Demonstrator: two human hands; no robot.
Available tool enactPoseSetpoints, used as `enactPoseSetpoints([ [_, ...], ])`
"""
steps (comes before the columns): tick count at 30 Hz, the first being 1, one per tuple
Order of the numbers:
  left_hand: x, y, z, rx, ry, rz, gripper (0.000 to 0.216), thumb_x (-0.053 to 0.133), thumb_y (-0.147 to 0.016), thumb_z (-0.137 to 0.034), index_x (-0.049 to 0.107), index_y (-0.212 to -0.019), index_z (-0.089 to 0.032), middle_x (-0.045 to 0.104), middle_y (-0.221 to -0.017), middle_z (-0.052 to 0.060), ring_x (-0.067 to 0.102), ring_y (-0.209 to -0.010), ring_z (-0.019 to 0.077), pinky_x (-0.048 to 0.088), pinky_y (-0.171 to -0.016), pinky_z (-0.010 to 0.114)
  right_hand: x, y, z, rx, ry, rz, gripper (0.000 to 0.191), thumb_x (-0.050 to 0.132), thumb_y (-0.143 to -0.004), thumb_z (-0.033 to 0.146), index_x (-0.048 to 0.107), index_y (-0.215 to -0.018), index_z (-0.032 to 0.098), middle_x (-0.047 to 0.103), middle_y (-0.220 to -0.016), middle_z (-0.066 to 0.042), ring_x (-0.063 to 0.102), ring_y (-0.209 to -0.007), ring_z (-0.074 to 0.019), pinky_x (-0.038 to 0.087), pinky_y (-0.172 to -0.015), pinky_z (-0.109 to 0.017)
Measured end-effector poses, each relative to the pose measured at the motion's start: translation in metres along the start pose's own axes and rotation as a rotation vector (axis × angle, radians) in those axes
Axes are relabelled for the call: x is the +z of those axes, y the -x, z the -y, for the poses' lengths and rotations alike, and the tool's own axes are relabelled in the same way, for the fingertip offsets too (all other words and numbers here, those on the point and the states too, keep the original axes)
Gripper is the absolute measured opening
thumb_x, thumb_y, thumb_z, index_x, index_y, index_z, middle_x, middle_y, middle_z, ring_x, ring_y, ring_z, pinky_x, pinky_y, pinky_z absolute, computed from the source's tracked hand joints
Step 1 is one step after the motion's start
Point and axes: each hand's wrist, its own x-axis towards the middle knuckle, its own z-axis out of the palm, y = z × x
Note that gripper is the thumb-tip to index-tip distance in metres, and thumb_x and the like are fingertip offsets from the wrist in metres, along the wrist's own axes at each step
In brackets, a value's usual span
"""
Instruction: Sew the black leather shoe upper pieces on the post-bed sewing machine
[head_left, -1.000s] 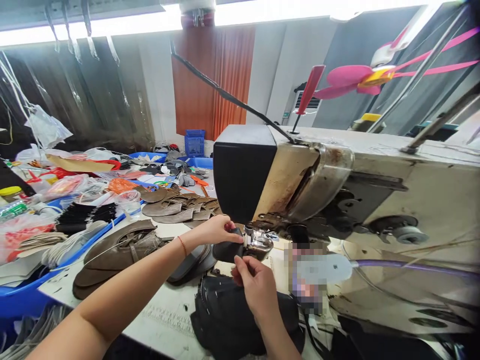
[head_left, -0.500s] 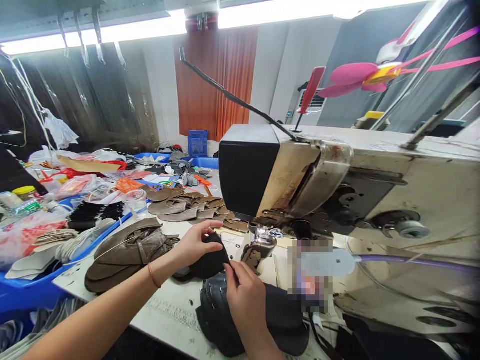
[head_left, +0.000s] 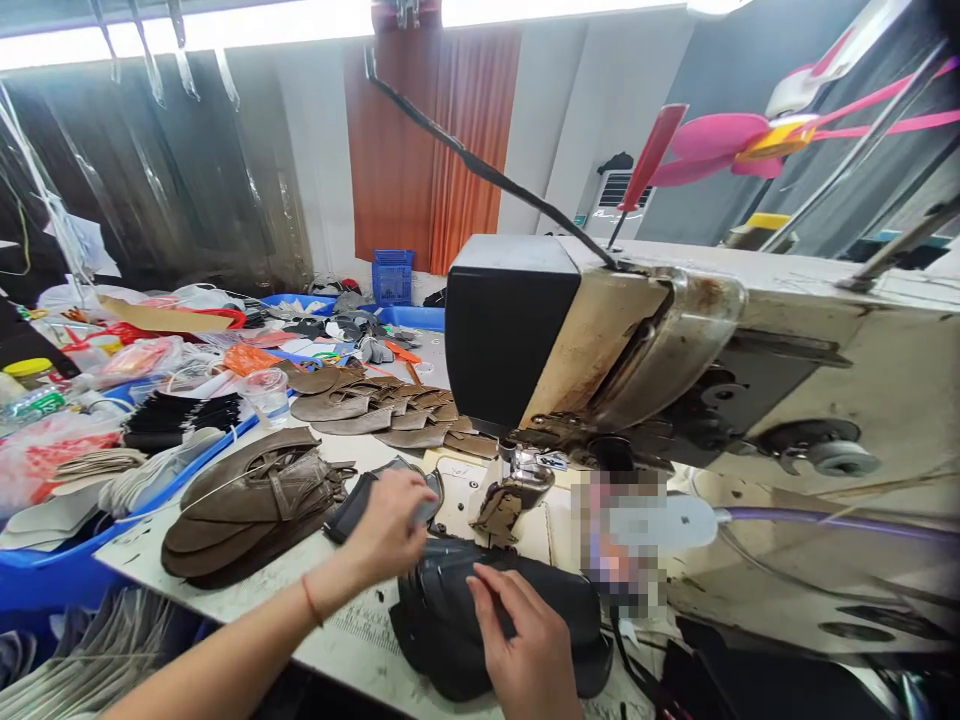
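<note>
Stack of smooth, curved black pieces [head_left: 444, 615] lay beneath your unclenched right hand [head_left: 525, 635]; left hand [head_left: 388, 530] blurred, grip indeterminable.

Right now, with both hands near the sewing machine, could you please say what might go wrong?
The right hand is at the black stack, so a bump might push its layers out of line. The left hand is not far from the machine; if it ran, stray fingers could perhaps be hurt.

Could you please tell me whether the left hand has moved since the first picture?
Yes, the left hand has moved leftward and down, away from the sewing machine.
</note>
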Motion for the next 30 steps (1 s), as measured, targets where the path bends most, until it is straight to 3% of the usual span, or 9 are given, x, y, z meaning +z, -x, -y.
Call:
enactPoseSetpoints([
  [4, 0.032, 0.001, -0.045, 0.017, -0.035, 0.352, 0.042, 0.062, -0.069, -0.032, 0.057, -0.106, -0.014, 0.055, -0.108, 0.014, 0.05, -0.095, 0.0275, 0.043, -0.082, 0.04, -0.003, 0.005, 0.004, -0.073, -0.023, 0.048, 0.014, 0.054, -0.088, 0.015, 0.064, -0.098, 0.015, 0.066, -0.075, -0.004, 0.064, -0.067, -0.0141, 0.05, -0.064, -0.022],
  [7, 0.046, -0.003, -0.044, -0.011, -0.025, 0.348, 0.052, 0.071, -0.062, -0.048, 0.059, -0.101, -0.015, 0.054, -0.108, 0.013, 0.05, -0.097, 0.0275, 0.043, -0.083, 0.038, -0.009, 0.015, -0.006, -0.083, -0.012, 0.061, 0.016, 0.056, -0.086, 0.013, 0.064, -0.1, 0.015, 0.066, -0.076, -0.004, 0.065, -0.069, -0.0137, 0.05, -0.066, -0.021],
  [10, 0.047, -0.005, -0.038, -0.004, 0.057, 0.3, 0.061, 0.078, -0.052, -0.057, 0.061, -0.094, -0.016, 0.055, -0.104, 0.009, 0.052, -0.094, 0.0254, 0.043, -0.081, 0.034, -0.011, 0.032, -0.024, 0.008, 0.016, 0.031, 0.013, 0.057, -0.086, 0.018, 0.066, -0.096, 0.017, 0.067, -0.076, -0.003, 0.065, -0.068, -0.0126, 0.05, -0.067, -0.019],
  [15, 0.045, -0.007, -0.037, -0.032, 0.151, 0.343, 0.063, 0.082, -0.049, -0.052, 0.062, -0.098, -0.017, 0.059, -0.098, 0.007, 0.054, -0.093, 0.0248, 0.044, -0.079, 0.032, -0.004, 0.059, -0.039, 0.334, -0.028, -0.043, 0.023, 0.055, -0.088, 0.037, 0.069, -0.09, 0.019, 0.063, -0.074, -0.003, 0.059, -0.054, -0.0105, 0.045, -0.051, -0.019],
  [20, 0.04, -0.012, -0.041, -0.035, 0.168, 0.375, 0.062, 0.084, -0.049, -0.047, 0.065, -0.102, -0.02, 0.059, -0.103, 0.008, 0.054, -0.098, 0.0276, 0.044, -0.083, 0.035, 0.003, 0.065, -0.04, 0.41, -0.068, -0.073, 0.03, 0.053, -0.087, 0.043, 0.069, -0.088, 0.019, 0.063, -0.075, -0.003, 0.059, -0.056, -0.0117, 0.046, -0.05, -0.02],
  [24, 0.025, -0.01, -0.053, -0.095, 0.255, 0.368, 0.043, 0.073, -0.066, -0.028, 0.063, -0.107, -0.02, 0.062, -0.108, 0.007, 0.054, -0.104, 0.0256, 0.042, -0.089, 0.034, 0.0, 0.063, -0.047, 0.463, -0.078, -0.104, 0.03, 0.057, -0.084, 0.044, 0.068, -0.091, 0.017, 0.063, -0.076, -0.005, 0.06, -0.057, -0.0129, 0.049, -0.049, -0.02],
  [27, 0.008, -0.007, -0.063, -0.032, 0.464, 0.508, 0.041, 0.063, -0.071, -0.023, 0.061, -0.112, -0.021, 0.066, -0.102, 0.003, 0.059, -0.091, 0.0205, 0.045, -0.079, 0.028, -0.009, 0.057, -0.049, 0.514, -0.074, -0.137, 0.036, 0.065, -0.077, 0.046, 0.068, -0.096, 0.016, 0.066, -0.085, -0.008, 0.065, -0.069, -0.0172, 0.054, -0.059, -0.024],
  [30, -0.011, -0.006, -0.07, 0.11, 0.585, 0.577, 0.046, 0.06, -0.071, -0.02, 0.059, -0.117, -0.022, 0.067, -0.103, 0.002, 0.06, -0.087, 0.0189, 0.045, -0.076, 0.026, -0.021, 0.045, -0.04, 0.621, -0.204, -0.068, 0.034, 0.069, -0.071, 0.047, 0.071, -0.089, 0.019, 0.069, -0.087, -0.007, 0.066, -0.081, -0.0209, 0.054, -0.074, -0.028],
])
